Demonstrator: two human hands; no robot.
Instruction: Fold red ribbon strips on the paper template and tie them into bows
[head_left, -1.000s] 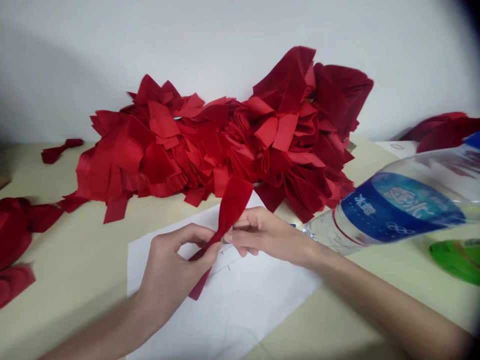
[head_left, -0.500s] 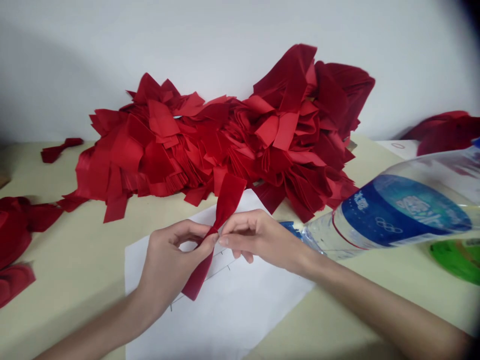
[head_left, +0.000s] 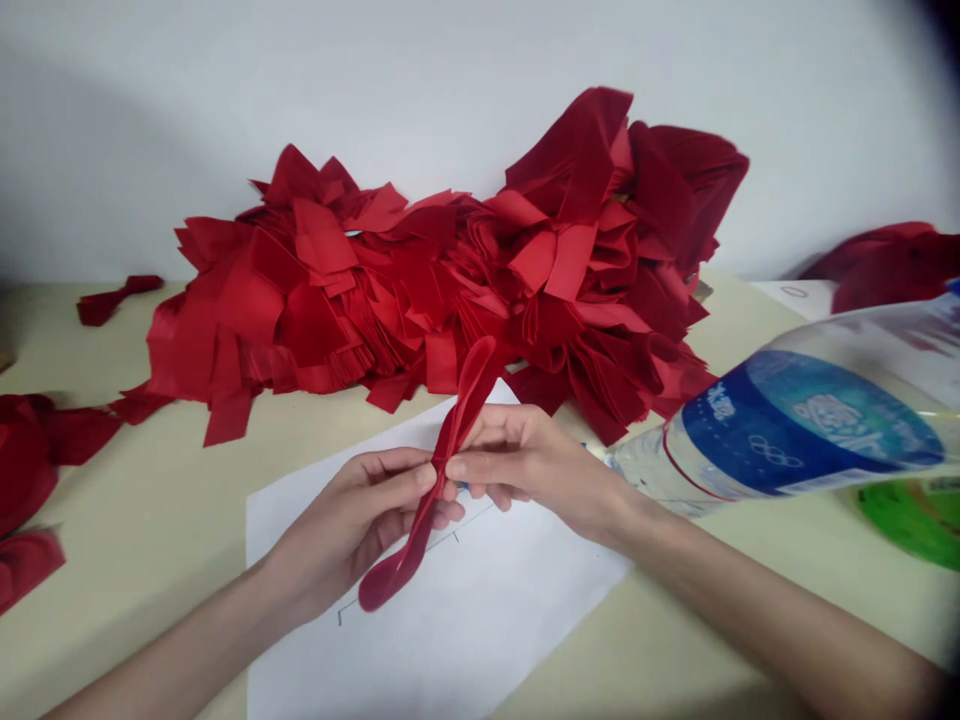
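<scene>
A red ribbon bow (head_left: 401,565), pinched narrow at its middle, is held in the air over a white sheet of paper (head_left: 450,640) with ruled pencil marks. My left hand (head_left: 375,505) grips the bow's middle between thumb and fingers from the left. From the other side, my right hand (head_left: 517,460) pinches the same middle, its thumb close to the left thumb. The bow is seen edge-on, one loop pointing up and away, the other down and toward me. Behind my hands lies a big heap of red ribbon pieces (head_left: 420,290).
A clear plastic bottle with a blue label (head_left: 810,420) lies at the right, above a green round object (head_left: 915,520). More red ribbon pieces (head_left: 26,470) lie at the left edge, a small bow (head_left: 116,300) at the back left, and red fabric (head_left: 900,265) at the far right.
The bow has turned from showing its flat face to showing its edge with open loops. My left hand's fingers have shifted beneath it, and both hands stay at its middle.
</scene>
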